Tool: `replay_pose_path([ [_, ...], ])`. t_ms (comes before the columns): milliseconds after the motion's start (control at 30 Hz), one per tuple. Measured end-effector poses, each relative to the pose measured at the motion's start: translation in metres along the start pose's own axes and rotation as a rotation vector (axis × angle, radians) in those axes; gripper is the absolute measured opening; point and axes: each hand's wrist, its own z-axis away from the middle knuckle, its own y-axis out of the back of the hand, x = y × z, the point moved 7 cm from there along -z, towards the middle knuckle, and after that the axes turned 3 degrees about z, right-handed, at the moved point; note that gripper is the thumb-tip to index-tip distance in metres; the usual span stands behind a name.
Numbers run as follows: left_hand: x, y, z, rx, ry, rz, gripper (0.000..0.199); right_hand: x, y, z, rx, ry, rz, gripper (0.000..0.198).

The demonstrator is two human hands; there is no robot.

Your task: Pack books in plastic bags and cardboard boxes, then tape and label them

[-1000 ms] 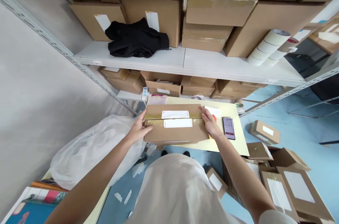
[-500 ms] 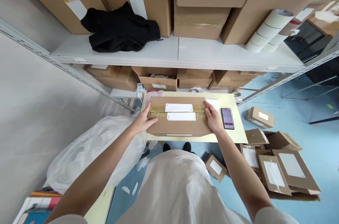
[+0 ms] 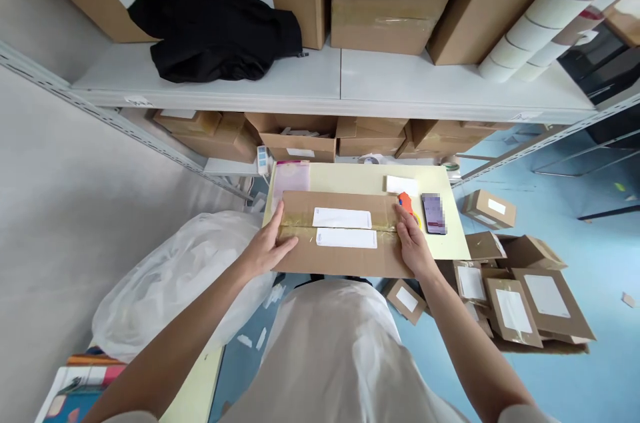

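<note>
A brown cardboard box with a taped seam and two white labels is held between my hands, over the front of a pale yellow table. My left hand grips its left end, thumb resting on top. On the right end my right hand is closed, its thumb near the top corner. Just beyond that hand lies an orange and yellow tape cutter, partly hidden. A phone with a lit screen is farther right, and a white pad lies behind the cutter.
A grey shelf with cartons, a black garment and label rolls spans the back. Below it are open boxes. Opened cartons pile on the floor at right; a white plastic bag bulges at left.
Both hands have drawn the box closer to my body, over the table's front edge. The tape cutter and more of the pink sheet behind the box now show. My view has tilted down slightly.
</note>
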Motion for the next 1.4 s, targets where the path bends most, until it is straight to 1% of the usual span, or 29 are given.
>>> replay_pose_path([
  [100, 0.004, 0.004, -0.011, 0.027, -0.036, -0.045, 0.089, -0.004, 0.0, -0.007, 0.021, 0.0, 0.018, 0.057],
  [200, 0.01, 0.002, -0.03, 0.031, -0.078, -0.093, 0.089, -0.006, -0.001, -0.026, 0.024, 0.028, 0.026, 0.058],
  [333, 0.011, 0.0, -0.047, 0.038, -0.037, -0.157, 0.092, -0.008, -0.001, -0.051, 0.031, 0.074, 0.005, 0.058],
  [433, 0.011, 0.002, -0.053, 0.05, -0.019, -0.188, 0.092, -0.011, -0.001, -0.062, 0.042, 0.111, -0.018, 0.057],
  [500, 0.009, 0.002, -0.052, 0.043, -0.008, -0.188, 0.09, -0.011, -0.002, -0.063, 0.03, 0.105, -0.016, 0.055],
  [567, 0.008, 0.001, -0.045, 0.041, 0.0, -0.184, 0.089, -0.007, -0.001, -0.055, 0.024, 0.085, -0.01, 0.055],
  [700, 0.008, -0.007, -0.015, 0.05, -0.05, -0.18, 0.091, 0.003, 0.003, -0.025, 0.032, 0.087, 0.002, 0.055],
  [767, 0.009, -0.01, -0.006, 0.048, -0.068, -0.186, 0.091, 0.007, 0.004, -0.016, 0.028, 0.081, 0.017, 0.055],
  [833, 0.008, -0.009, -0.01, 0.051, -0.061, -0.197, 0.091, 0.008, 0.005, -0.02, 0.026, 0.079, 0.021, 0.055],
  [900, 0.007, -0.006, -0.028, 0.062, -0.044, -0.212, 0.09, 0.007, 0.004, -0.039, 0.033, 0.092, 0.007, 0.055],
  [1000, 0.0, -0.008, -0.059, 0.068, -0.032, -0.256, 0.088, 0.013, -0.006, -0.072, 0.029, 0.095, -0.022, 0.054],
  [1067, -0.01, -0.018, -0.069, 0.049, -0.027, -0.299, 0.089, 0.026, -0.019, -0.085, -0.012, 0.061, -0.035, 0.055],
  [1133, -0.022, -0.03, -0.069, 0.029, -0.023, -0.324, 0.089, 0.042, -0.032, -0.087, -0.052, 0.025, -0.048, 0.054],
  [1233, -0.036, -0.04, -0.059, 0.036, -0.008, -0.343, 0.089, 0.058, -0.042, -0.08, -0.05, 0.028, -0.07, 0.052],
  [1333, -0.041, -0.042, -0.054, 0.033, 0.043, -0.373, 0.089, 0.06, -0.045, -0.076, -0.034, 0.061, -0.06, 0.051],
  [1400, -0.04, -0.042, -0.052, 0.054, 0.068, -0.406, 0.088, 0.057, -0.046, -0.074, -0.025, 0.089, -0.031, 0.051],
])
